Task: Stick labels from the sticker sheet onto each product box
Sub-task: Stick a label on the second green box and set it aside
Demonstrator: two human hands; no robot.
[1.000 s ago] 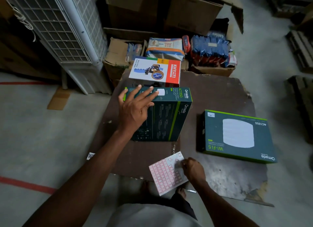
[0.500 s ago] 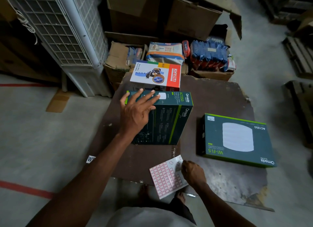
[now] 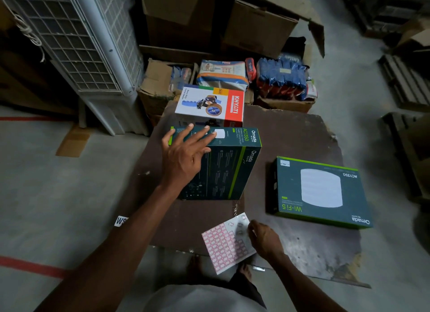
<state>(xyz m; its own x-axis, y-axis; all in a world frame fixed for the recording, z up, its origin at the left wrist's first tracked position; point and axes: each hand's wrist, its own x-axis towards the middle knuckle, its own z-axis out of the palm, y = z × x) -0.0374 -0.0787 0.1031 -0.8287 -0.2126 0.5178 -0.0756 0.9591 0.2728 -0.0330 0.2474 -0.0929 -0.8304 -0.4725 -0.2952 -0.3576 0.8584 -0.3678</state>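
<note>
Cardboard gives these goods their character: stiff, light for their bulk, smooth-faced and able to take firm pressing without harm. Largest is the flat green box (image 3: pixel 321 190), lying face-up on the brown board (image 3: pixel 290 134), well to the right of both hands and touched by neither; its broad top would take a label easily, and it looks best lifted by its long edges. Next, the upright green box (image 3: pixel 223 169) stands on edge under the left hand (image 3: pixel 183 158), whose straight, spread fingers (image 3: pixel 200 137) press its narrow top face to steady it, since it could tip on that thin base. Just beyond those fingertips sits the white box (image 3: pixel 209 105). Smallest is the sticker sheet (image 3: pixel 226 243), thin, floppy paper lying at the board's near edge. The right hand (image 3: pixel 264 240) rests on its right side; its fingertips are hidden, so I cannot tell whether they pinch a label. Peeling likely needs a fingernail at one corner.
</note>
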